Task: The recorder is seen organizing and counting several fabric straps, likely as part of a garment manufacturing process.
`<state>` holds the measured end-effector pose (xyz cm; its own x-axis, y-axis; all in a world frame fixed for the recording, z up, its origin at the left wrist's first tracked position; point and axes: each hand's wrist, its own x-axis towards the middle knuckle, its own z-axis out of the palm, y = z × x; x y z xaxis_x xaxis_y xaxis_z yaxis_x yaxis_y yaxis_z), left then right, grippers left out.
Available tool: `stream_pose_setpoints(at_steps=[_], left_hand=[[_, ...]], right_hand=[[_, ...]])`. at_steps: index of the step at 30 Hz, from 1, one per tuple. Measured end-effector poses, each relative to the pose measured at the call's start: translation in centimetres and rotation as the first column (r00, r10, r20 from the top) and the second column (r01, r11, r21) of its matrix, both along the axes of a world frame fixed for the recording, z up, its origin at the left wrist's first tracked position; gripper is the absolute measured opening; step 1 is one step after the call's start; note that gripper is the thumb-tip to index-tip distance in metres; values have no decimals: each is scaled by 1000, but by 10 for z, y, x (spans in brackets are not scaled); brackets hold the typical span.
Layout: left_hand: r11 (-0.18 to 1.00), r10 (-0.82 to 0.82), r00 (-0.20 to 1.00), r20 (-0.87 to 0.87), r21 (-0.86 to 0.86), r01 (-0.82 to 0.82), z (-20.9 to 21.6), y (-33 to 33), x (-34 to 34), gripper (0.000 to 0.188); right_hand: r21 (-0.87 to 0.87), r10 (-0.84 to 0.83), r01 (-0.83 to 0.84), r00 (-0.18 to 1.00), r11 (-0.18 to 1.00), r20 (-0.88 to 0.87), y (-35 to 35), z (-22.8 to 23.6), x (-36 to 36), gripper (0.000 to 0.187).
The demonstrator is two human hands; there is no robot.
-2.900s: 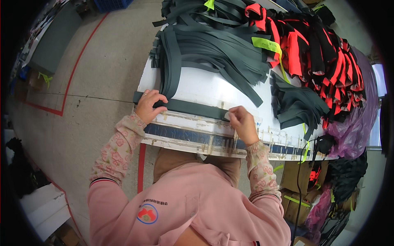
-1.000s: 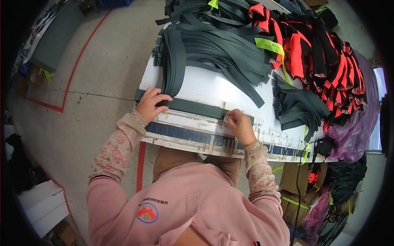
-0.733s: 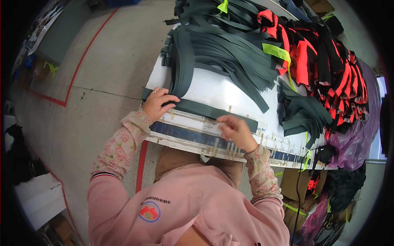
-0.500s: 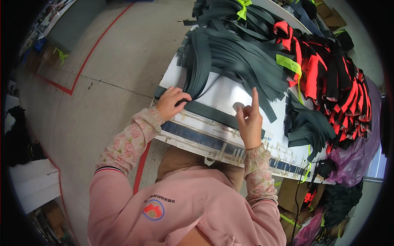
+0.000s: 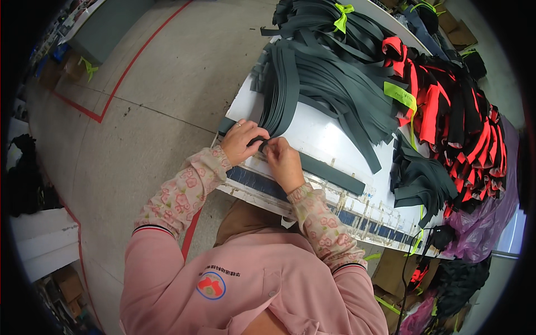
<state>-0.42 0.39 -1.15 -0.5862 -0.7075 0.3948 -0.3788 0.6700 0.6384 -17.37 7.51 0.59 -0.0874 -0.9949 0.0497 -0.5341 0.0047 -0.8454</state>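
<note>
My left hand (image 5: 241, 144), a ring on one finger, is closed in a pinch on a dark grey-green strap end near the table's left front corner. Beside it my right hand (image 5: 285, 163) is also closed, its thumb and fingertips meeting at the same dark end; the exact grip is partly hidden. A flat dark grey-green strap (image 5: 329, 173) lies along the table's front edge, passing under both hands. Just beyond them, a large fanned pile of similar straps (image 5: 340, 84) curves over the white tabletop (image 5: 318, 120).
Behind lies another strap bundle tied with a yellow-green ribbon (image 5: 343, 18). Red-and-black fabric pieces (image 5: 441, 106) are heaped at the right, above purple plastic (image 5: 474, 237). A smaller strap bundle (image 5: 421, 181) sits near the right front. Red lines (image 5: 120, 78) mark the floor.
My right hand has moved left from over the front strap, its raised index finger now folded in, to meet my left hand. My left hand keeps its pinch. The view has shifted slightly.
</note>
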Motion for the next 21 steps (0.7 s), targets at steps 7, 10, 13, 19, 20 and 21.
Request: stream_pose_setpoints(at_steps=[7, 10, 13, 19, 20, 21], left_hand=[[1000, 13, 1000, -8, -25, -13, -3, 0, -2, 21], [1000, 18, 999, 29, -2, -18, -2, 1, 0, 23], [1000, 11, 998, 58, -14, -11, -1, 2, 1, 26], [1000, -17, 998, 66, 11, 17, 6, 4, 1, 26], [1000, -30, 997, 65, 10, 29, 5, 5, -1, 26], [999, -33, 997, 76, 18, 31, 5, 6, 0, 27]], right_hand=[[43, -8, 0, 981, 999, 194, 6, -2, -18, 15], [142, -88, 69, 988, 987, 131, 26, 6, -72, 12], [210, -172, 160, 985, 964, 36, 58, 23, -128, 14], [191, -201, 198, 980, 961, -6, 95, 17, -163, 14], [140, -171, 175, 984, 975, -41, 97, 15, -162, 14], [125, -170, 177, 983, 976, -62, 96, 20, -158, 14]])
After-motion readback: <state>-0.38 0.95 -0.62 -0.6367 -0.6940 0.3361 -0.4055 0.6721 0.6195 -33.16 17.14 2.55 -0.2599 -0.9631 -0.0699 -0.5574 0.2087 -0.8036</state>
